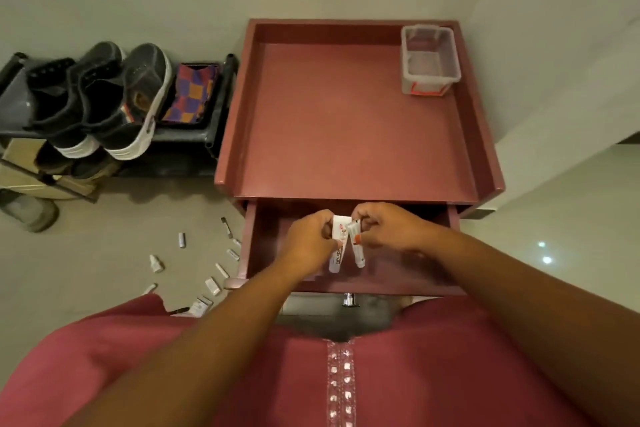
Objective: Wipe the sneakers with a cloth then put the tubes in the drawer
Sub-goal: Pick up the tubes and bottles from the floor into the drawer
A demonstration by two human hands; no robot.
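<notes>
Holding 2 white tubes over the open drawer (277, 246), both hands meet above its middle. The left hand (306, 244) pinches the larger tube (337, 248) near its top end; black lettering down its side starts "CIPLADI", the rest cut off by the fingers, with an orange-red mark above it. The right hand (382, 227) pinches the smaller tube (356, 250), whose print is too small to read. The 2 tubes hang side by side, almost touching, caps pointing toward the person. More tubes (211, 284) and small bottles lie scattered on the floor (104, 253) left of the drawer. On the red desk (346, 121) a clear tub (429, 59) sits in the far right corner. Dark sneakers (114, 100) stand on a black rack (214, 114) at left, a checked cloth (190, 94) folded beside them
</notes>
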